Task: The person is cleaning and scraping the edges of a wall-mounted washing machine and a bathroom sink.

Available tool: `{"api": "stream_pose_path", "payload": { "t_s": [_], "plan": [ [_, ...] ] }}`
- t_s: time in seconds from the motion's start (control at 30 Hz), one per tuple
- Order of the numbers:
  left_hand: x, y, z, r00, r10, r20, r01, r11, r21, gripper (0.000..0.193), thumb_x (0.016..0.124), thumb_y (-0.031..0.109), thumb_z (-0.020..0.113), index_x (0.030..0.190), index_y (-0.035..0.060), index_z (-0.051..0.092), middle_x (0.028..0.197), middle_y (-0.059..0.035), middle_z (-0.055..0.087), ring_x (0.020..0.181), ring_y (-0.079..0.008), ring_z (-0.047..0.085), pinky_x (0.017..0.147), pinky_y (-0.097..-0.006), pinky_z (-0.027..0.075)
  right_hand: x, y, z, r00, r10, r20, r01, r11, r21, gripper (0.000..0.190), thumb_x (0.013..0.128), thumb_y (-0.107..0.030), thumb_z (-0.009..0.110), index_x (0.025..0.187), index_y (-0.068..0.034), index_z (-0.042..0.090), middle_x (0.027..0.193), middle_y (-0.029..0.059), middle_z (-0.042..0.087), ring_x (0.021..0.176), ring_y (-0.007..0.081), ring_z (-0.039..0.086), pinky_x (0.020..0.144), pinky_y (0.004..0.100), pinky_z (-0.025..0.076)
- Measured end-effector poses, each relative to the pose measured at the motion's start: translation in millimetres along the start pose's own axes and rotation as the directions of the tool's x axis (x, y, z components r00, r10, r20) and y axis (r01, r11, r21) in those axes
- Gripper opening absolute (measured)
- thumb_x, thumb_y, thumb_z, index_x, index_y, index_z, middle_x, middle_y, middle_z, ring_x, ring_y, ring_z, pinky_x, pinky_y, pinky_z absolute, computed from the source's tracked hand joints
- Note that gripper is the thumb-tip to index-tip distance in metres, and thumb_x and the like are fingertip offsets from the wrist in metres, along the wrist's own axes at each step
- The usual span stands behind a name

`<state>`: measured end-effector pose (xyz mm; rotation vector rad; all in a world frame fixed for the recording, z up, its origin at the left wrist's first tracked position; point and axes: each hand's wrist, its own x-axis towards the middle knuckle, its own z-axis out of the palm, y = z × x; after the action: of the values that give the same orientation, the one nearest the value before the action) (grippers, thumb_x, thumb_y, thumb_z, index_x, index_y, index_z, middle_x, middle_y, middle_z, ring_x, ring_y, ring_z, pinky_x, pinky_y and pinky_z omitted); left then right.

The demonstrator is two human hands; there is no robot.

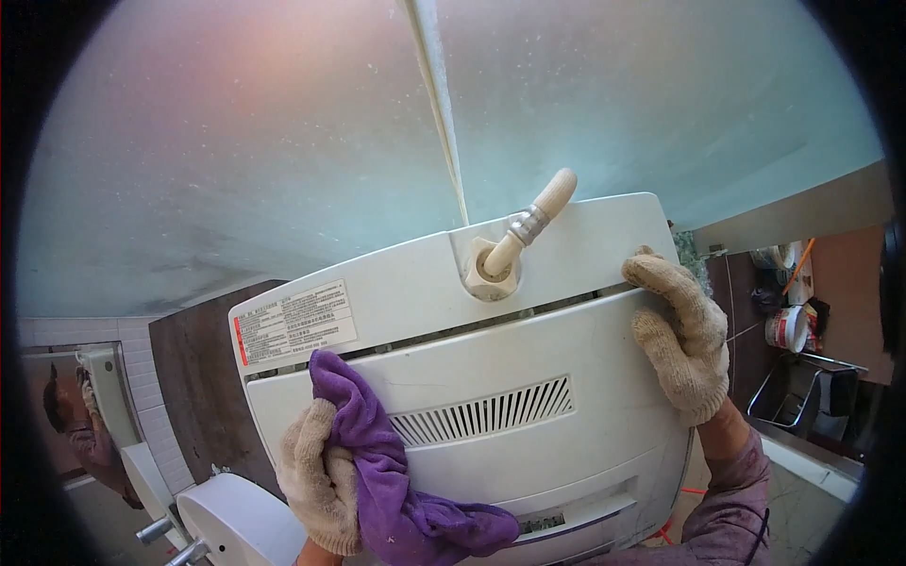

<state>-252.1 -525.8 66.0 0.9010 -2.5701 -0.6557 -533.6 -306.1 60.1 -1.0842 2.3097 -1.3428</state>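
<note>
A white plastic appliance housing (488, 361) fills the middle, tilted in view. It has a slotted vent (488, 412), a long dark seam and a label (297, 322) that bears writing. At its far edge, a beige elbow hose (555, 194) with a metal clamp (527, 225) enters a plastic hex nut (492, 272). My left hand (318, 474), in a beige knit glove, grips a bunched purple cloth (375, 453) lying against the housing's left and lower face. Gloved likewise, my right hand (679, 336) holds the housing's right edge, fingertips by the seam.
Behind the housing stands a large frosted, glass-like panel (283, 141) with a pale vertical strip (439, 85). A white washbasin (237, 523) and metal tap (187, 552) are at lower left, near a mirror (85, 403) reflecting a person. Right: a tub (786, 329) and metal-framed item (803, 393).
</note>
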Motion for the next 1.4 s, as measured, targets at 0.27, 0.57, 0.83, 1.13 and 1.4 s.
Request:
{"api": "stream_pose_path", "payload": {
  "t_s": [0.27, 0.57, 0.83, 1.13, 1.4],
  "plan": [
    [0, -5, 2, 1.0, 0.023, 0.0, -0.023, 0.998, -0.056, 0.046, 0.08, -0.005, 0.052, 0.125, 0.0031, 0.059, 0.115, -0.02, 0.063, 0.105, -0.0353, 0.063, 0.09, -0.0407, 0.051, 0, 5, 3, 0.999, -0.032, -0.008, 0.032, 0.999, -0.027, 0.039, 0.082, -0.002, 0.062, 0.121, -0.003, 0.061, 0.119, 0.0173, 0.064, 0.121, 0.0355, 0.057, 0.102, 0.0431, 0.044],
    [1, -1, -1, 0.999, 0.047, -0.002, -0.047, 0.999, 0.009, 0.045, 0.079, -0.007, 0.051, 0.123, 0.0028, 0.06, 0.114, -0.0212, 0.063, 0.103, -0.0354, 0.064, 0.09, -0.0414, 0.051, 4, 2, -2, 0.994, -0.106, 0.031, 0.109, 0.988, -0.11, 0.039, 0.08, -0.002, 0.064, 0.119, -0.005, 0.063, 0.118, 0.017, 0.064, 0.119, 0.0383, 0.058, 0.102, 0.0454, 0.045],
    [2, -1, -1, 0.999, 0.037, 0.009, -0.036, 0.999, -0.04, 0.047, 0.081, -0.007, 0.051, 0.126, 0.0041, 0.059, 0.116, -0.0206, 0.062, 0.104, -0.034, 0.063, 0.091, -0.0405, 0.051, 4, 3, 4, 0.99, -0.137, 0.017, 0.138, 0.985, -0.103, 0.037, 0.081, 0.0, 0.062, 0.118, -0.006, 0.064, 0.116, 0.0165, 0.064, 0.117, 0.038, 0.059, 0.101, 0.0451, 0.046],
    [8, 2, 1, 0.997, 0.064, -0.037, -0.067, 0.994, -0.085, 0.043, 0.084, -0.008, 0.052, 0.125, 0.0026, 0.059, 0.118, -0.0196, 0.061, 0.108, -0.0326, 0.063, 0.092, -0.0382, 0.05, 4, 4, 12, 0.987, -0.145, -0.074, 0.136, 0.984, -0.112, 0.032, 0.082, -0.001, 0.06, 0.114, -0.004, 0.065, 0.108, 0.0165, 0.068, 0.112, 0.0346, 0.062, 0.098, 0.0414, 0.048],
    [4, -9, 12, 0.979, 0.146, -0.142, -0.15, 0.988, -0.022, 0.039, 0.084, -0.003, 0.056, 0.121, 0.0087, 0.062, 0.112, -0.016, 0.065, 0.099, -0.0321, 0.066, 0.084, -0.0375, 0.053, 3, 11, 20, 0.987, -0.109, -0.119, 0.113, 0.993, 0.024, 0.028, 0.084, -0.003, 0.061, 0.111, -0.003, 0.067, 0.108, 0.0166, 0.068, 0.111, 0.0295, 0.063, 0.097, 0.0367, 0.048]
  ]
}}
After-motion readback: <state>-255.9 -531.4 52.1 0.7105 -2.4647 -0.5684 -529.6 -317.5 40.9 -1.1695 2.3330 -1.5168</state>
